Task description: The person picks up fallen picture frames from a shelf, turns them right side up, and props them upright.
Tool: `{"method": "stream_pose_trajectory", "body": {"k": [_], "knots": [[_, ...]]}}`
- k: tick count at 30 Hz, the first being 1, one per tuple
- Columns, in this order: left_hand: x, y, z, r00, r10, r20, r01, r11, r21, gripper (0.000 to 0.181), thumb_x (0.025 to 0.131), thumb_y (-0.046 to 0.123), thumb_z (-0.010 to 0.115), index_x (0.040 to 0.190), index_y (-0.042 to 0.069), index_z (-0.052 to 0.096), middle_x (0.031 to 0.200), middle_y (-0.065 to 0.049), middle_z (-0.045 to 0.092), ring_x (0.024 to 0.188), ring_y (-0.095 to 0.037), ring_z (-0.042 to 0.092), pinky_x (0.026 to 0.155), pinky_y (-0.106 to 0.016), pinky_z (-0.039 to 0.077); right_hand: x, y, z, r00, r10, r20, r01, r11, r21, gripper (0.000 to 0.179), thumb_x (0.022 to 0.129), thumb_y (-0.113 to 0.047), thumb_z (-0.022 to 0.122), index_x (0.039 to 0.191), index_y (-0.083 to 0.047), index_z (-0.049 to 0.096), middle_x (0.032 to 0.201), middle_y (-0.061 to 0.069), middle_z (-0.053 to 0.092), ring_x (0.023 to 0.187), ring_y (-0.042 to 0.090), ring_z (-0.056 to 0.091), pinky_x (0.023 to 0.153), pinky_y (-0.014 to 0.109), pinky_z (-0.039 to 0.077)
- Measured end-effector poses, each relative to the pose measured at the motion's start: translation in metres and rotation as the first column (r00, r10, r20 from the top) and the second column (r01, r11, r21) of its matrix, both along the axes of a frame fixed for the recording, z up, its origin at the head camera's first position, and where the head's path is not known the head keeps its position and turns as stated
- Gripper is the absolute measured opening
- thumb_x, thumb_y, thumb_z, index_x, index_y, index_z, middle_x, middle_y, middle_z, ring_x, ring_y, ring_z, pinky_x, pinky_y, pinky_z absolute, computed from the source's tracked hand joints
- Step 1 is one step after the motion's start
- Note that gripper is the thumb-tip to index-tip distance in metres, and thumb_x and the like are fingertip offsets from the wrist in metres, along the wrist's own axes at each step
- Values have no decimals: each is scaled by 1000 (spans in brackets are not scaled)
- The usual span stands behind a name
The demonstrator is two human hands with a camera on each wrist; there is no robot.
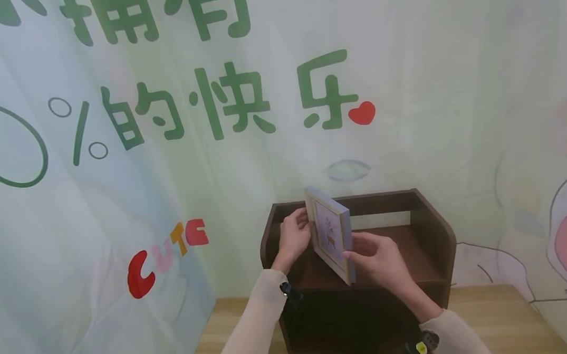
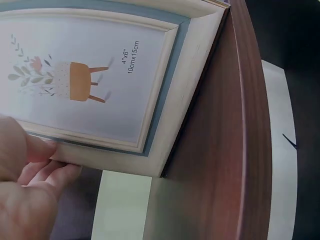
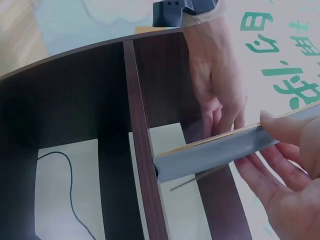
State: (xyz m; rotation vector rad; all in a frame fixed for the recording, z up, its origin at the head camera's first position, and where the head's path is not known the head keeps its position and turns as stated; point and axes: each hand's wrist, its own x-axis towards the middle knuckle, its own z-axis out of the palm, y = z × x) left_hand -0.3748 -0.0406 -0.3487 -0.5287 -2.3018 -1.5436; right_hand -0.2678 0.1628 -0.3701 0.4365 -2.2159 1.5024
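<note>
A picture frame [image 1: 330, 234] with a cream and blue border is held upright and turned at an angle over the upper board of a dark brown shelf [image 1: 435, 220]. Its picture, a plant in a legged pot, shows in the left wrist view. My left hand [image 1: 295, 234] pinches one side edge, thumb on the front and fingers behind. On the opposite edge, my right hand [image 1: 382, 257] grips with thumb and fingers. In the right wrist view the frame's lower corner [image 3: 162, 167] is at the board's front edge; whether they touch, I cannot tell. A thin strip [image 3: 197, 179] sticks out behind the frame.
The shelf has raised sides, a back rail [image 1: 384, 200] and a dark lower compartment [image 1: 347, 322]. A dark cord [image 3: 71, 185] shows through its back opening. It stands on a wooden table [image 1: 489, 316] against a printed curtain [image 1: 245, 173].
</note>
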Motion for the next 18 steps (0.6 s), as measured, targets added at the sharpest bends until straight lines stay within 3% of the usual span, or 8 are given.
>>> {"method": "stream_pose_trajectory", "body": {"k": [5,10,18], "knots": [[-7,6,-3,999,-43,-6,43,999,25,36,102,-1,59,138,-1,64,134,-24,71,128,-39,68,104,-51,58,2,-11,-2,998,-12,-57,13,1000,10,40,87,-19,86,125,-7,76,118,16,80,102,30,80,82,40,66],[-15,14,-5,999,-50,-5,51,998,28,35,101,-2,60,136,-1,66,133,-23,72,127,-39,69,104,-51,58,3,-19,-4,992,-78,-100,83,996,40,41,86,-16,87,124,-8,75,116,13,80,102,30,80,84,43,66],[-18,24,-2,994,-71,78,72,997,-13,36,105,6,59,141,7,64,138,-18,70,129,-36,68,102,-51,59,5,-27,-7,983,-150,-108,157,986,59,37,87,-18,87,121,-12,75,113,8,79,99,24,78,84,41,65]]}}
